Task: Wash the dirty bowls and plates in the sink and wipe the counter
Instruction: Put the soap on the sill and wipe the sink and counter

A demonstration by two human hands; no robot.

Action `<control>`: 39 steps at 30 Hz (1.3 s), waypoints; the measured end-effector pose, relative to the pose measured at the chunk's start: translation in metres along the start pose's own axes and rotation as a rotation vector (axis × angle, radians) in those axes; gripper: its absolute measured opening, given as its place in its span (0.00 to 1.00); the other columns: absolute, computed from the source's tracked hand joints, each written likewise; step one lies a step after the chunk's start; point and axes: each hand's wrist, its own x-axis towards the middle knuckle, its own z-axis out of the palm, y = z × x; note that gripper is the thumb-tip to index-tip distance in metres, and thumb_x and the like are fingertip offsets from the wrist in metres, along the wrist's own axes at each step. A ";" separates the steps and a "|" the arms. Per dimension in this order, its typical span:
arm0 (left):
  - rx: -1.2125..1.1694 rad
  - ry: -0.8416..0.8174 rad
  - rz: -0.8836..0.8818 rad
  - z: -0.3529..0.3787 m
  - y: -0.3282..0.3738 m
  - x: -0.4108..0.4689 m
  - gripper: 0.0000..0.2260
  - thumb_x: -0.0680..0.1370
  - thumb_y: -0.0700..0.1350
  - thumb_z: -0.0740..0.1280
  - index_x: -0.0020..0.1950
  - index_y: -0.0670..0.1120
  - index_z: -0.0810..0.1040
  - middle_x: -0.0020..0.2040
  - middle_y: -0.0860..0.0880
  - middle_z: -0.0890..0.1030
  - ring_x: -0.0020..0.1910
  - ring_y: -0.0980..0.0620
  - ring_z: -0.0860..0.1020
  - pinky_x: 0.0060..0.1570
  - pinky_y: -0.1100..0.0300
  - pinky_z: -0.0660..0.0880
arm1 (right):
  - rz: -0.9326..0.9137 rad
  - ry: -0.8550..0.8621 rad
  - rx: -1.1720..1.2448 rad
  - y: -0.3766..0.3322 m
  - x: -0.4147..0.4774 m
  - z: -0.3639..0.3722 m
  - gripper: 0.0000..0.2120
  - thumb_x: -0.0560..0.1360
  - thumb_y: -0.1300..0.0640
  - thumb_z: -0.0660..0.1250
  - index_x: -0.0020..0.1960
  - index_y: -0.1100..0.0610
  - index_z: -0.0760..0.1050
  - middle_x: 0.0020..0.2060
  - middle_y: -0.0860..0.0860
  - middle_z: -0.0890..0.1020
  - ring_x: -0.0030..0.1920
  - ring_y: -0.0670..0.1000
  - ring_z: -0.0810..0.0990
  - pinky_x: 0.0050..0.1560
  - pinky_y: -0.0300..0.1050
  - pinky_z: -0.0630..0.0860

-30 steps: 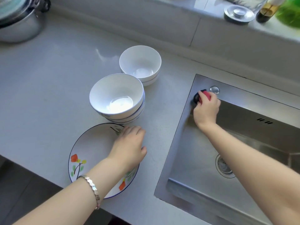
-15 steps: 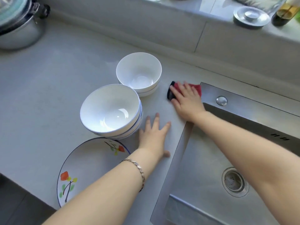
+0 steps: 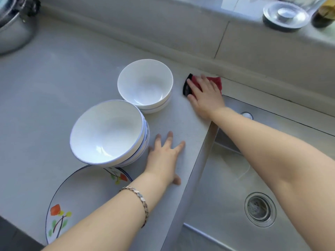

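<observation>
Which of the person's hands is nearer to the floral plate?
Left. The left hand lies flat on the counter just beyond the floral plate; the right hand presses a red cloth by the far wall.

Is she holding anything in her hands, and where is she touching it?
The right hand presses flat on top of a red and black cloth; it isn't gripped. The left hand lies empty on the counter.

- No words, labels, brand names or numbers can be read anywhere.
- The plate (image 3: 87, 192) bears only a painted flower pattern, no writing.
</observation>
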 end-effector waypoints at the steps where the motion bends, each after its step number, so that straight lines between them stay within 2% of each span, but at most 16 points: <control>1: -0.002 0.000 -0.001 0.000 0.000 0.000 0.49 0.67 0.55 0.75 0.76 0.58 0.44 0.77 0.48 0.39 0.75 0.40 0.42 0.71 0.46 0.57 | 0.064 0.021 0.009 0.010 -0.001 -0.002 0.25 0.81 0.48 0.51 0.76 0.49 0.51 0.76 0.51 0.52 0.76 0.53 0.46 0.73 0.48 0.42; 4: -0.008 -0.001 -0.002 -0.002 0.001 -0.001 0.49 0.67 0.55 0.75 0.76 0.58 0.45 0.77 0.48 0.40 0.75 0.39 0.42 0.71 0.46 0.57 | 0.244 0.098 0.047 0.036 -0.022 -0.005 0.24 0.81 0.50 0.51 0.76 0.51 0.54 0.76 0.53 0.54 0.76 0.54 0.48 0.73 0.48 0.44; 7: -0.051 -0.001 -0.010 -0.003 0.001 -0.001 0.49 0.65 0.54 0.77 0.76 0.58 0.47 0.78 0.48 0.41 0.75 0.39 0.42 0.71 0.44 0.57 | 0.278 0.159 0.091 0.038 -0.052 -0.001 0.22 0.80 0.54 0.56 0.73 0.57 0.61 0.73 0.59 0.61 0.73 0.60 0.57 0.72 0.51 0.51; 11: -0.063 0.022 0.001 -0.005 0.001 -0.003 0.49 0.64 0.53 0.78 0.76 0.58 0.50 0.78 0.48 0.43 0.75 0.39 0.44 0.71 0.45 0.59 | 0.114 0.209 0.171 -0.004 -0.115 0.027 0.21 0.74 0.54 0.59 0.65 0.60 0.74 0.62 0.62 0.75 0.64 0.65 0.71 0.65 0.58 0.65; 14: -0.072 0.024 0.027 -0.004 -0.003 -0.006 0.46 0.66 0.53 0.76 0.76 0.56 0.52 0.78 0.49 0.44 0.76 0.40 0.44 0.71 0.46 0.59 | -0.017 0.247 0.204 -0.041 -0.175 0.048 0.20 0.72 0.54 0.57 0.63 0.55 0.73 0.58 0.58 0.78 0.63 0.59 0.69 0.63 0.52 0.65; 16: -0.137 0.049 0.062 -0.001 -0.009 -0.009 0.36 0.71 0.47 0.72 0.75 0.51 0.58 0.78 0.48 0.49 0.76 0.43 0.48 0.71 0.48 0.59 | -0.092 0.267 0.233 -0.059 -0.214 0.059 0.18 0.74 0.54 0.57 0.63 0.52 0.69 0.59 0.55 0.77 0.63 0.56 0.67 0.62 0.49 0.62; 18: -0.201 0.111 0.089 0.002 -0.016 -0.018 0.24 0.75 0.40 0.65 0.71 0.46 0.65 0.76 0.47 0.57 0.74 0.45 0.59 0.69 0.53 0.62 | -0.172 0.264 0.248 -0.076 -0.250 0.067 0.15 0.78 0.53 0.54 0.64 0.50 0.68 0.62 0.52 0.73 0.64 0.55 0.67 0.63 0.50 0.65; 19: -0.222 0.136 0.096 0.004 -0.019 -0.025 0.22 0.76 0.37 0.63 0.70 0.45 0.67 0.75 0.46 0.60 0.72 0.46 0.63 0.68 0.54 0.63 | -0.218 0.248 0.241 -0.083 -0.267 0.071 0.14 0.80 0.52 0.52 0.64 0.49 0.67 0.63 0.51 0.71 0.64 0.55 0.67 0.64 0.50 0.67; 21: -0.247 0.152 0.118 0.010 -0.025 -0.040 0.20 0.76 0.37 0.60 0.69 0.45 0.68 0.73 0.47 0.64 0.70 0.47 0.66 0.67 0.56 0.64 | -0.307 0.172 0.205 -0.091 -0.297 0.076 0.15 0.78 0.53 0.55 0.64 0.47 0.67 0.63 0.49 0.69 0.64 0.53 0.68 0.62 0.49 0.70; 24: -0.208 0.122 0.172 0.021 -0.030 -0.061 0.19 0.77 0.39 0.60 0.68 0.47 0.69 0.72 0.49 0.65 0.69 0.49 0.66 0.65 0.56 0.66 | -0.395 -0.021 0.200 -0.088 -0.330 0.064 0.19 0.73 0.58 0.58 0.62 0.47 0.70 0.60 0.48 0.76 0.60 0.51 0.72 0.60 0.44 0.71; 27: -0.097 0.082 0.233 0.027 -0.030 -0.074 0.17 0.77 0.41 0.59 0.66 0.48 0.70 0.70 0.51 0.67 0.67 0.50 0.69 0.61 0.56 0.69 | -0.190 -0.323 0.165 -0.074 -0.357 0.036 0.18 0.75 0.64 0.56 0.62 0.52 0.72 0.59 0.49 0.77 0.57 0.53 0.75 0.56 0.45 0.71; 29: -0.026 0.075 0.259 0.024 -0.023 -0.080 0.16 0.78 0.43 0.58 0.66 0.49 0.70 0.68 0.51 0.70 0.65 0.50 0.70 0.59 0.56 0.70 | 0.172 -0.431 0.338 -0.064 -0.372 0.015 0.12 0.78 0.61 0.54 0.57 0.53 0.72 0.51 0.48 0.78 0.52 0.53 0.75 0.53 0.44 0.70; 31: 0.030 0.083 0.281 0.018 -0.008 -0.086 0.15 0.79 0.45 0.57 0.66 0.50 0.70 0.66 0.50 0.71 0.64 0.49 0.71 0.58 0.56 0.70 | 0.473 -0.336 0.508 -0.053 -0.380 -0.010 0.08 0.80 0.57 0.53 0.50 0.54 0.71 0.43 0.46 0.79 0.44 0.51 0.76 0.46 0.41 0.69; 33: 0.070 0.074 0.298 0.011 0.013 -0.093 0.15 0.79 0.45 0.57 0.66 0.51 0.71 0.65 0.50 0.72 0.63 0.47 0.72 0.57 0.56 0.70 | 0.657 -0.209 0.600 -0.038 -0.386 -0.035 0.06 0.78 0.53 0.59 0.44 0.54 0.71 0.39 0.46 0.76 0.41 0.47 0.74 0.38 0.36 0.68; 36: 0.144 0.076 0.318 -0.005 0.053 -0.097 0.13 0.78 0.43 0.57 0.61 0.49 0.74 0.61 0.48 0.76 0.59 0.45 0.75 0.51 0.58 0.71 | 0.748 -0.124 0.651 -0.012 -0.391 -0.081 0.12 0.68 0.53 0.71 0.48 0.55 0.72 0.42 0.48 0.77 0.42 0.48 0.75 0.39 0.38 0.70; 39: 0.171 0.105 0.319 -0.028 0.101 -0.095 0.13 0.77 0.42 0.57 0.59 0.49 0.74 0.57 0.48 0.77 0.55 0.45 0.76 0.44 0.59 0.68 | 0.716 -0.089 0.516 0.020 -0.389 -0.128 0.12 0.68 0.61 0.64 0.52 0.56 0.72 0.44 0.50 0.79 0.44 0.52 0.77 0.42 0.43 0.73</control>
